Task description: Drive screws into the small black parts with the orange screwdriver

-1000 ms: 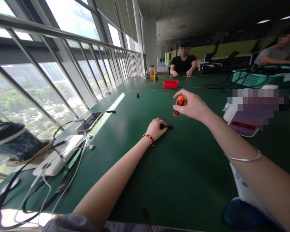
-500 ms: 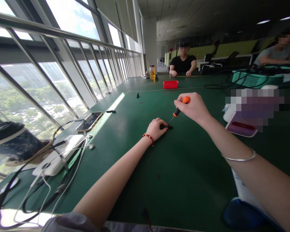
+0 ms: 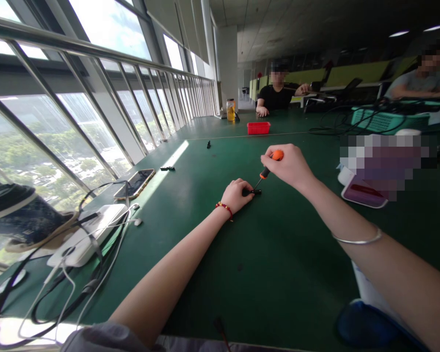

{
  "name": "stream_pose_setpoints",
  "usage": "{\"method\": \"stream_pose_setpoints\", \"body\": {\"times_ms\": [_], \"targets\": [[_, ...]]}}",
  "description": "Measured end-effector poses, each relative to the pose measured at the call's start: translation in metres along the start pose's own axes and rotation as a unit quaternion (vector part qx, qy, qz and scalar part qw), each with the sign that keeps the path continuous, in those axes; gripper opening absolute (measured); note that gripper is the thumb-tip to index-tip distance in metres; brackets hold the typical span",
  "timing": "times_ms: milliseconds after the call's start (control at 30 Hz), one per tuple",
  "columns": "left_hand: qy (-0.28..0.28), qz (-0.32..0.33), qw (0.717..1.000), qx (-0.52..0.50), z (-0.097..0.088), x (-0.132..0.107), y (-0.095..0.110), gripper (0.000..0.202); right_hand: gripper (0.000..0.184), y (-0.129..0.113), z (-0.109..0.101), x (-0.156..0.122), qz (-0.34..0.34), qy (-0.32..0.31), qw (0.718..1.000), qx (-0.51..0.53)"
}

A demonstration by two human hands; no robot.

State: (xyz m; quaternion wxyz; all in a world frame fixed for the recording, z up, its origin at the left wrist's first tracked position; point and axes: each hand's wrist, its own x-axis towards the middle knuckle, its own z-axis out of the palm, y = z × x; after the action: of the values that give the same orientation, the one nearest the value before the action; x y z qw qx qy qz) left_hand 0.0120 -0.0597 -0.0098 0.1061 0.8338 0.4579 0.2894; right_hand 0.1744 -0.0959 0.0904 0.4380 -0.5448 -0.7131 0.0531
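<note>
My right hand is closed around the orange and black handle of a screwdriver, held at a slant. Its thin shaft runs down to the left, and the tip meets a small black part on the green table. My left hand pinches that black part from the left and presses it on the tabletop; the fingers cover some of it. What exactly the part is, I cannot tell. Two similar small black pieces lie farther off, one piece at the left and another piece beyond.
A red tray and a yellow jar stand toward the far end, where a person in black sits. At left are a phone, a white power strip, cables and a cup. A green basket is at right.
My right hand and the screwdriver have shifted slightly left and down, the tip still at the black part. The person across has raised one hand with a thin stick-like thing.
</note>
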Motion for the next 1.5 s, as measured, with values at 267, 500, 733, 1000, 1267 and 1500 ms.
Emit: {"method": "stream_pose_setpoints", "body": {"times_ms": [267,500,733,1000,1267,1500], "targets": [[-0.001,-0.002,1.0,-0.004,-0.001,-0.001,0.002,0.01,0.021,-0.001,-0.001,0.0,-0.001,-0.02,1.0,-0.01],[-0.001,-0.007,1.0,0.0,-0.002,-0.002,0.003,0.01,0.023,-0.002,-0.001,-0.001,-0.013,-0.013,1.0,-0.019],[-0.001,-0.005,1.0,-0.002,-0.002,-0.002,0.002,0.01,0.02,-0.003,-0.002,-0.001,-0.001,-0.039,0.999,-0.019],[0.0,0.0,1.0,-0.003,-0.001,-0.001,0.002,0.009,0.031,-0.005,-0.002,0.0,-0.008,-0.02,0.999,-0.025],[0.001,0.005,1.0,0.006,0.0,-0.001,0.001,0.01,0.027,-0.01,-0.003,-0.003,0.014,-0.025,0.997,-0.078],[0.001,0.006,1.0,0.008,0.001,0.0,0.0,0.01,0.037,-0.007,-0.002,-0.002,-0.011,-0.021,0.999,-0.043]]}}
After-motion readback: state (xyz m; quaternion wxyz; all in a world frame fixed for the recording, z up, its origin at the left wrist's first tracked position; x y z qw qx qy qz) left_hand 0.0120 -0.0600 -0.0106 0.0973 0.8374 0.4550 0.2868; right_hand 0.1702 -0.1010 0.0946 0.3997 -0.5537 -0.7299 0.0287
